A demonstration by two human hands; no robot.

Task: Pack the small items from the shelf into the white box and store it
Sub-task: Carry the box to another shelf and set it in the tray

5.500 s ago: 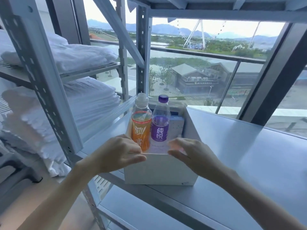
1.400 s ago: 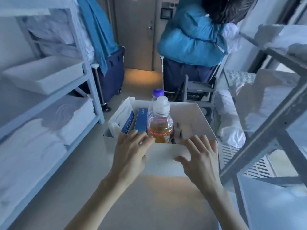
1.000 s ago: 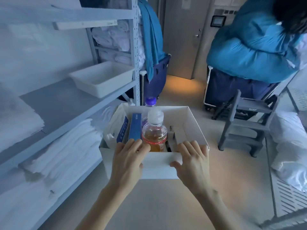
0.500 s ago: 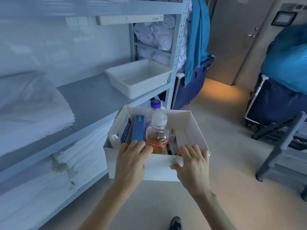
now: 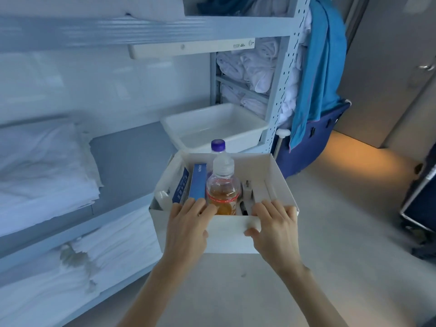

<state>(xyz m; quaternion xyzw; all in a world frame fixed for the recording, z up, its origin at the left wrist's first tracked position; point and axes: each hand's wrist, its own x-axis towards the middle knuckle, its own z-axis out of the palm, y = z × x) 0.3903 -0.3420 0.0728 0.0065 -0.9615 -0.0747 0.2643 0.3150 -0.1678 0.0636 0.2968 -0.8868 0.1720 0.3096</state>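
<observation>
I hold the open white box [image 5: 280, 175] in the air in front of me, above the floor. My left hand [image 5: 186, 228] grips its near wall on the left and my right hand [image 5: 274, 224] grips it on the right, fingers hooked over the rim. Inside stand an orange drink bottle [image 5: 223, 187] and, behind it, a bottle with a purple cap [image 5: 217, 145]. A blue carton [image 5: 197, 182] and a white packet with blue print [image 5: 179, 185] lean on the left side. Small white items [image 5: 253, 192] lie on the right.
A grey shelf [image 5: 132, 156] runs along the left at box height, with folded white linen [image 5: 40, 166] on it and a white plastic tub [image 5: 214, 125] at its far end. More linen fills the tier below. A blue cloth [image 5: 316, 67] hangs over a dark cart on the right.
I have carried the box away from the window shelf and turned left toward this rack. Over the last second the view swung further left and the grey shelf with the tub came closer.
</observation>
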